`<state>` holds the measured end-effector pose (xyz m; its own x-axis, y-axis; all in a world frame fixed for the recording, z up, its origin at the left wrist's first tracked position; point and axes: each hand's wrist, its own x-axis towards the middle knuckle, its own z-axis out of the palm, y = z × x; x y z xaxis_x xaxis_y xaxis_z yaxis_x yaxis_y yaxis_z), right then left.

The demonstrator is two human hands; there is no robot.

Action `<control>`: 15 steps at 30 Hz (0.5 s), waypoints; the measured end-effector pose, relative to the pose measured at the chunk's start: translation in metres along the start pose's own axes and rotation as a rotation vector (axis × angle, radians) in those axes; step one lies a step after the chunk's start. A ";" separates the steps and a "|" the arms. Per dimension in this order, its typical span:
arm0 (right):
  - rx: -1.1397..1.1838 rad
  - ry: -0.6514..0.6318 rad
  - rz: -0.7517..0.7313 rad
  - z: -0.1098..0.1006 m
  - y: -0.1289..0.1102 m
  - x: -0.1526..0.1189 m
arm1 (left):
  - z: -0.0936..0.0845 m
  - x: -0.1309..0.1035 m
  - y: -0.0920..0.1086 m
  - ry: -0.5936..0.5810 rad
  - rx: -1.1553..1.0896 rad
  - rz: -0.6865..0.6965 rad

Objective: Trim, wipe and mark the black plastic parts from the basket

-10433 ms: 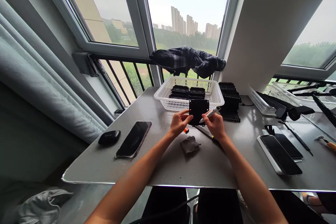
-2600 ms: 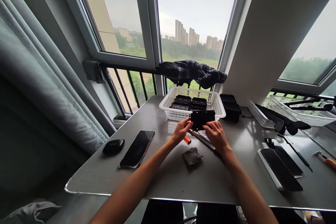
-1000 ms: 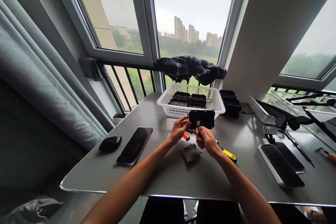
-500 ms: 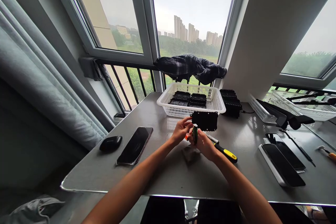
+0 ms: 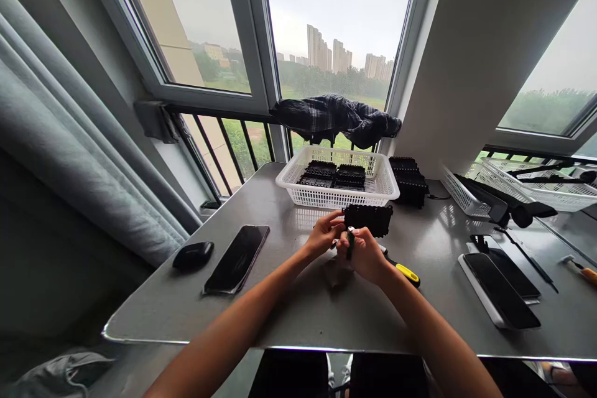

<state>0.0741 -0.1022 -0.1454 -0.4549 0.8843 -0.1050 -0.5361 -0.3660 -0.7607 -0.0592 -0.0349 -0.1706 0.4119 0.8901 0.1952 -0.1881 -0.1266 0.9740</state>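
A thin black plastic plate with a notched edge is held tilted above the table, in front of the white basket. My left hand pinches its left edge. Closed in my right hand is a small dark-green object with a pale end; its kind is unclear, and my fingers cover most of it. It is close to the plate's lower left corner; I cannot tell whether they touch. Beside my right wrist lies a tool with a yellow-and-black handle, its front end hidden by the hand.
Behind my hands is the white basket with several black plates inside. More black plates are stacked to its right. A phone and a black mouse lie left; other phones and a thin dark tool lie right.
The plate has tipped and shifted slightly right and down. My right hand has turned a little, covering more of the green object. An orange-red bit near my left fingers no longer shows.
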 end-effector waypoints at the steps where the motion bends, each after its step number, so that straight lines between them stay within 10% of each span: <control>1: 0.014 -0.007 0.013 0.000 -0.001 -0.001 | 0.001 -0.001 0.001 -0.004 0.001 0.006; 15: 0.045 0.091 0.131 0.004 -0.016 -0.008 | 0.009 -0.002 -0.005 -0.056 -0.056 0.129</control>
<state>0.0834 -0.1045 -0.1304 -0.4574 0.8502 -0.2606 -0.5087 -0.4905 -0.7076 -0.0512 -0.0402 -0.1752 0.4303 0.8419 0.3257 -0.2914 -0.2119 0.9328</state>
